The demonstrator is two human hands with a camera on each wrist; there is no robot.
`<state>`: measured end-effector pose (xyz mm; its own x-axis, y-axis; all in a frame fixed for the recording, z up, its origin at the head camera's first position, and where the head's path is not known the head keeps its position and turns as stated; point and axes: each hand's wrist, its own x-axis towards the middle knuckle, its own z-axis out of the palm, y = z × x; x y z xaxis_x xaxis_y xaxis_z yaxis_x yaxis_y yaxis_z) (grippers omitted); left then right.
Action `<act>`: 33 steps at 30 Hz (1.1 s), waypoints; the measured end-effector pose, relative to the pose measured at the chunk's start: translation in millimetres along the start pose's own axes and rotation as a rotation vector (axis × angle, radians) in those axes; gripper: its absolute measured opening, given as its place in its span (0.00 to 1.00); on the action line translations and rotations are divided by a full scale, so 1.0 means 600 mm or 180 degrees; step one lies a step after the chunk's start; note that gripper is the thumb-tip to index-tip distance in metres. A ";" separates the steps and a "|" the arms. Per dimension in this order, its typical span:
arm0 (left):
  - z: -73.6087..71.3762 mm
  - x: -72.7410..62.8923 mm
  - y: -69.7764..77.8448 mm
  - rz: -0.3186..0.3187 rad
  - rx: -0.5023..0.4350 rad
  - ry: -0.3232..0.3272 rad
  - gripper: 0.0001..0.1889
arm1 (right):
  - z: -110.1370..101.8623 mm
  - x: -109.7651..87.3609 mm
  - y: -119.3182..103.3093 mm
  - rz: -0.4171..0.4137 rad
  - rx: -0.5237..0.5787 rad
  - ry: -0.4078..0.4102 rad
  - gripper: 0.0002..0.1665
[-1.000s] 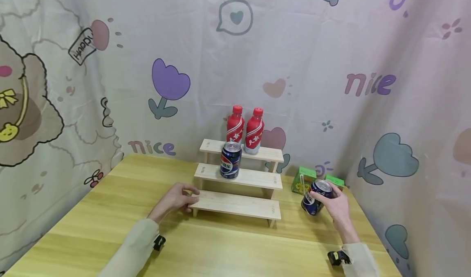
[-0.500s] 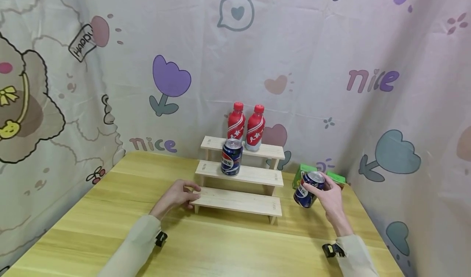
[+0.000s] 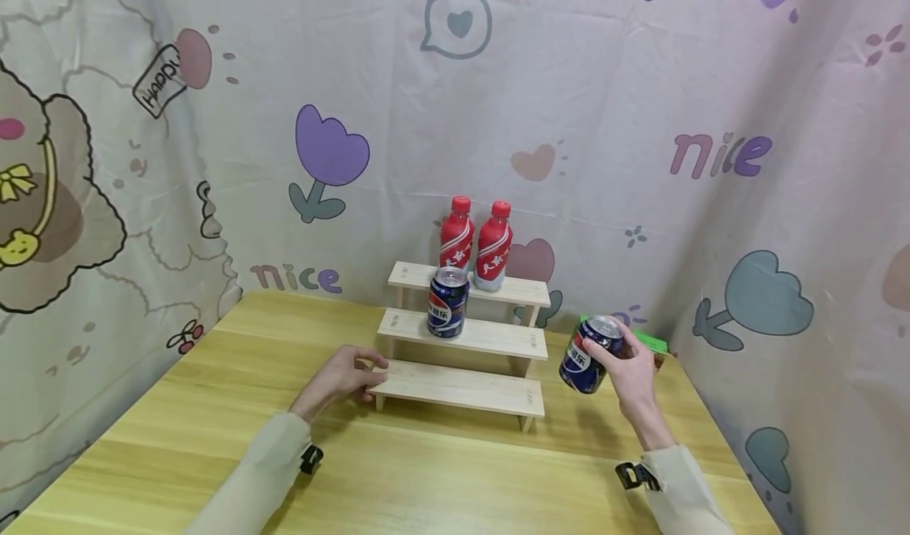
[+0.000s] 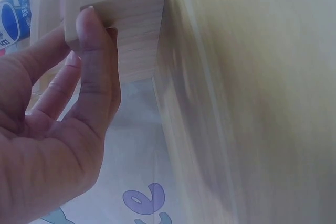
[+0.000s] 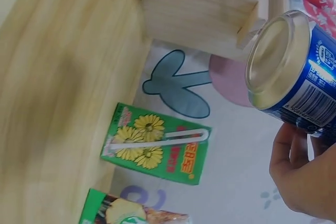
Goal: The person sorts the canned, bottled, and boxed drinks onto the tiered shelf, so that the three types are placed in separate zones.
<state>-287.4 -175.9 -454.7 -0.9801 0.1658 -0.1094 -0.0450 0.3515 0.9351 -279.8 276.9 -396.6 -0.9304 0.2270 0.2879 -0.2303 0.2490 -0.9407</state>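
Note:
A blue soda can (image 3: 592, 355) is held tilted above the table by my right hand (image 3: 635, 373), thumb on one side and fingers round the other. Its silver bottom shows in the right wrist view. With my left hand (image 3: 344, 374) I pinch the left end of the lowest step of a three-tier wooden shelf (image 3: 462, 389); the left wrist view shows thumb and finger on the board's edge (image 4: 126, 1). A second blue soda can (image 3: 448, 304) stands upright on the middle step. Two red-labelled bottles (image 3: 456, 235) stand on the top step, one partly hidden by that can.
Behind my right hand are two green drink cartons, one with a straw (image 5: 157, 144) on its side and another (image 5: 131, 211) beside it. The wooden table (image 3: 455, 480) meets a patterned curtain (image 3: 604, 84) at the back and sides.
My right hand has lifted the can and carried it left, towards the shelf. My left hand keeps its hold on the lowest step. The head view has shifted slightly.

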 end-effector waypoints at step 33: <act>-0.001 0.002 0.002 -0.0035 0.0072 -0.0024 0.14 | 0.096 0.009 -0.050 -0.0226 0.0335 -0.0436 0.35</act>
<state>-288.9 -175.9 -453.6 -0.9780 0.1686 -0.1224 -0.0514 0.3741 0.9260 -294.3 216.6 -376.8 -0.9392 0.0802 0.3340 -0.3188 0.1584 -0.9345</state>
